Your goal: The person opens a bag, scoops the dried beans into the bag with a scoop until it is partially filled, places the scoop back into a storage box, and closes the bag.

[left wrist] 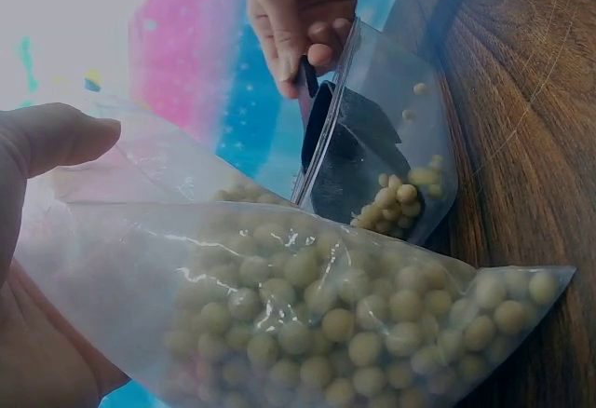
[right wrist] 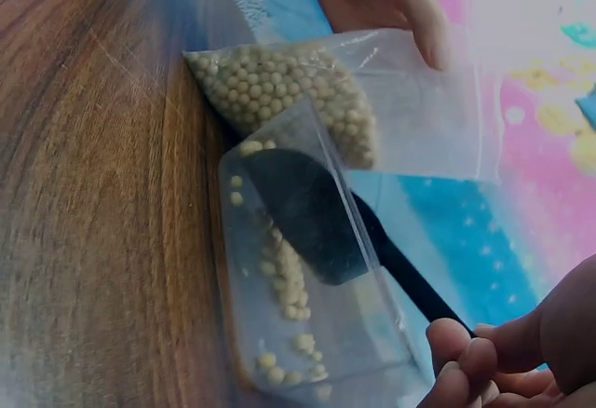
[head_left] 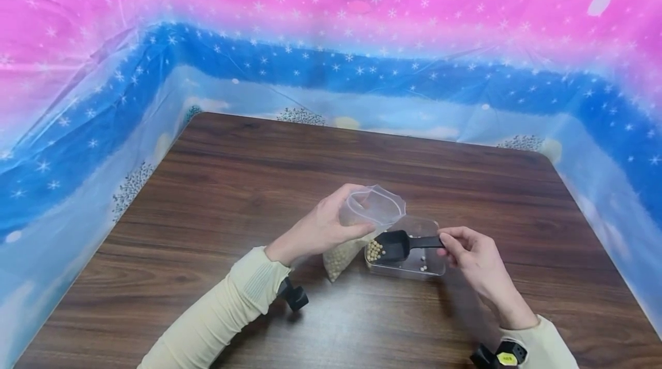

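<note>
My left hand (head_left: 323, 225) grips a clear plastic bag (left wrist: 93, 250) near its open mouth. Round beige beans (left wrist: 307, 306) fill the bag's lower part, and its bottom corner reaches down to the table. Between the thumb and fingers of my right hand (head_left: 478, 260) is the handle of a black scoop (head_left: 397, 245). The scoop's bowl is inside a clear plastic box (head_left: 408, 271), right beside the bag. A small heap of beans (left wrist: 391, 205) lies at the scoop's front edge. More loose beans (right wrist: 289, 282) lie on the box floor.
The box and bag stand on a dark wood-grain table (head_left: 233, 185). A pink and blue snowflake-patterned cloth (head_left: 320, 64) hangs around its back and sides. Black wrist devices (head_left: 295, 294) sit at both cream sleeves (head_left: 217, 311).
</note>
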`<state>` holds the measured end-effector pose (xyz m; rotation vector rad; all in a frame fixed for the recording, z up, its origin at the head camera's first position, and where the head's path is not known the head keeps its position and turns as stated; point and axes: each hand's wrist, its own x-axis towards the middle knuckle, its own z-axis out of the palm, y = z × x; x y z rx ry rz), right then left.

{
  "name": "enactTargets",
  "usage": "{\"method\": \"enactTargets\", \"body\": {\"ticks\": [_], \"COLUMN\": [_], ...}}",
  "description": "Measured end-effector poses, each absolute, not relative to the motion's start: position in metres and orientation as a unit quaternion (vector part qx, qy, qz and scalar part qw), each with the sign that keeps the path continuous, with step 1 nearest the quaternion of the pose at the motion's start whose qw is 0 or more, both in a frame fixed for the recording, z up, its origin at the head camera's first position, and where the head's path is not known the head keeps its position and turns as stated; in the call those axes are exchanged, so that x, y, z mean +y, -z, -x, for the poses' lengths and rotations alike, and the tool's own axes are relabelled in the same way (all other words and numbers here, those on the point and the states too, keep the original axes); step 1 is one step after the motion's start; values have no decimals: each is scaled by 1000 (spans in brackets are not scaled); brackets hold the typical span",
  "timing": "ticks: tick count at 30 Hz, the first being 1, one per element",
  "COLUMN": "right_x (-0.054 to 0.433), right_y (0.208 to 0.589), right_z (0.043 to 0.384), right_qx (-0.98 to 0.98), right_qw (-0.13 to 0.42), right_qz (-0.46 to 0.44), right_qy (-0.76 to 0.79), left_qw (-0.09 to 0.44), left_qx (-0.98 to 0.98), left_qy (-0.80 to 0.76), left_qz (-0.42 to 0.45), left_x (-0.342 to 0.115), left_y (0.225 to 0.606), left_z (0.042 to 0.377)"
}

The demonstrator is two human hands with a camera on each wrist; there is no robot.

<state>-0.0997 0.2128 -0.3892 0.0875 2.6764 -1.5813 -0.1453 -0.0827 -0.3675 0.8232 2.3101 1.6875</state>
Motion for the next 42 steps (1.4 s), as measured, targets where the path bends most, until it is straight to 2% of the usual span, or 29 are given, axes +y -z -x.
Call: {"method": "enactTargets", "body": {"ticks": [10,15,21,30,35,42], "right_x": [231,240,251,266,259,236], "right_y": [407,414,399,365,347,324], "right_z": [109,111,111,106,103,97], "right_qx": [796,748,709,666,632,617], "right_qw": [58,56,19,-49,-101,-136], "right_qz": [-70,-86,-95,-37,-10,41], "right_qy": [598,656,699,744,768,774], "left_qw": [82,81,91,80,78,81], "left_qx": [771,772,769,770,771,766], "left_qy": [-567,-565,-569,-565,-563,-570], "left_qz": [-277,-280,-278,-285,-287,-287], "left_x": [-84,-85,-85,-86,-86,-85], "left_y": [368,370,370,370,370,370], "left_z": [144,144,144,145,146,146]}}
